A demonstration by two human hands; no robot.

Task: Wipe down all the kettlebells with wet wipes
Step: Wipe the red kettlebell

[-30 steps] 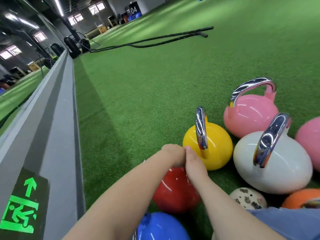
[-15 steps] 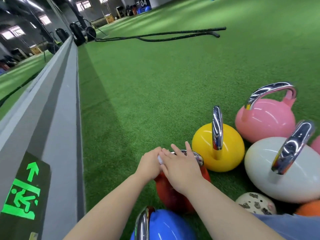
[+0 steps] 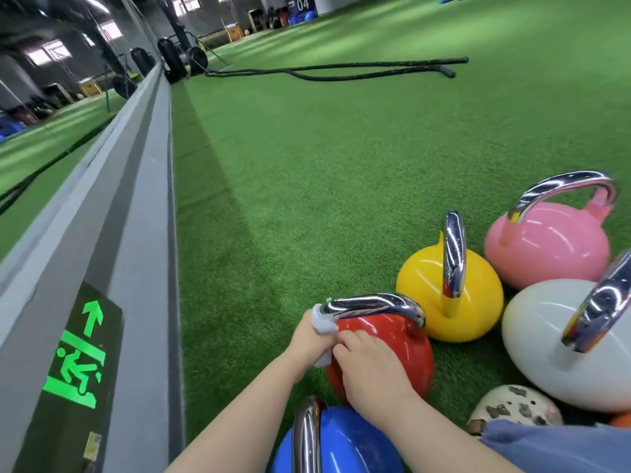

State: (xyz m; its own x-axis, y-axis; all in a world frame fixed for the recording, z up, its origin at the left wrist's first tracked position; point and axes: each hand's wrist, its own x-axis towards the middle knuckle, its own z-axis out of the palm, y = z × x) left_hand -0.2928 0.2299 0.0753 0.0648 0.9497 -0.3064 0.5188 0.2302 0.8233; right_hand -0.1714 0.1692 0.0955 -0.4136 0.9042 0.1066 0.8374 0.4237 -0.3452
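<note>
Head view: lower centre of frame, my left hand (image 3: 309, 337) clutches the wet wipe (image 3: 323, 324) against the red kettlebell (image 3: 386, 349), at its chrome handle's left end. My right hand (image 3: 370, 373) lies on its body, fingers curled, touching the wipe.

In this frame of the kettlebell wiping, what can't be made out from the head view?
- Left hand: fingers hidden behind the white wet wipe it grips.
- Glossy red kettlebell: near face covered by the right hand.
- Blue kettlebell: cut off by the bottom edge.
- Orange object: mostly cut off at the right edge.
</note>
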